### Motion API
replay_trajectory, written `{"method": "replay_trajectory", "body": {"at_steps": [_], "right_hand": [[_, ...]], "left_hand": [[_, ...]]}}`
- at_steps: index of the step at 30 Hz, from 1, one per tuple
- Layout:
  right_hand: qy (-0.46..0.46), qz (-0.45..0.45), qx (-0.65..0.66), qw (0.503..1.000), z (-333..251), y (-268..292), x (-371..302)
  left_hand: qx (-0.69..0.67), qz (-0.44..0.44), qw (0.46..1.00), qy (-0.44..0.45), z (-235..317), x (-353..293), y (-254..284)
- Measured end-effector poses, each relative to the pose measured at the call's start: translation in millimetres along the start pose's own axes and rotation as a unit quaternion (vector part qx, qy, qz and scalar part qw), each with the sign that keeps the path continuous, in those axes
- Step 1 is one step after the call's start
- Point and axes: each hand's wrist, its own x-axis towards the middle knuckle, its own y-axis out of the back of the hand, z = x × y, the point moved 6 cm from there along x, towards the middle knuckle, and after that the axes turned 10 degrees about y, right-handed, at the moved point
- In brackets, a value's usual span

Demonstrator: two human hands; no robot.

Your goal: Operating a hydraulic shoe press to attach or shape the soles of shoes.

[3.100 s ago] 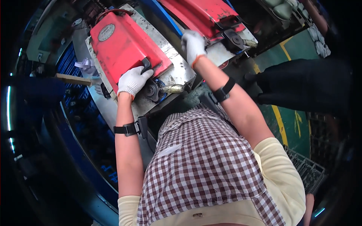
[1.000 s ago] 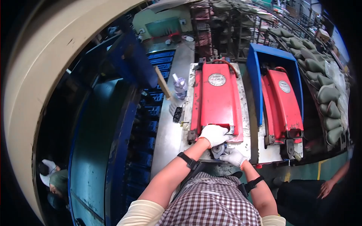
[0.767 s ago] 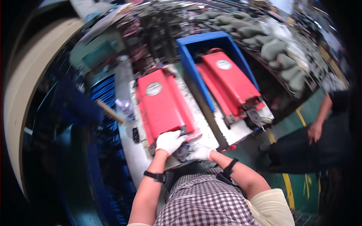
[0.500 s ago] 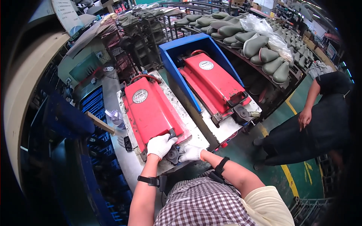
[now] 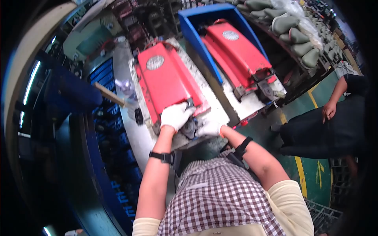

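Observation:
My left hand (image 5: 176, 117), in a white glove, is closed round the black handle (image 5: 189, 103) at the near end of a red machine cover (image 5: 168, 80). The cover has a round pale label and lies lowered on its white-topped base. Just right of that hand is a dark round fitting (image 5: 189, 128) at the machine's front. On the fitting's other side is my right hand (image 5: 210, 127), also gloved, its fingers curled in toward the front edge. What those fingers hold, if anything, is hidden and blurred.
A second red-covered machine (image 5: 238, 55) stands to the right inside a blue guard (image 5: 204, 59). Behind it, grey-green shoe-shaped pieces (image 5: 301, 50) fill a rack. A person in dark clothes (image 5: 323, 131) stands at right. A purple-tinted bottle (image 5: 126, 87) and a wooden bar (image 5: 109, 94) are at left.
The view has tilted, so the machines sit higher in the picture. Both hands keep their places at the front of the left machine, and its cover has not visibly moved.

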Motion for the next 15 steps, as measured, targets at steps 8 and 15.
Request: {"method": "replay_trajectory", "body": {"at_steps": [8,15], "right_hand": [[0.034,0.038,-0.133,0.99,4.1,12.1,9.7],[0.0,0.015,0.007,1.0,-11.8,2.9,-1.2]], "left_hand": [[-0.02,-0.034,0.999,0.021,0.7,6.9,7.4],[-0.018,-0.045,0.999,0.007,-2.8,3.4,4.7]]}}
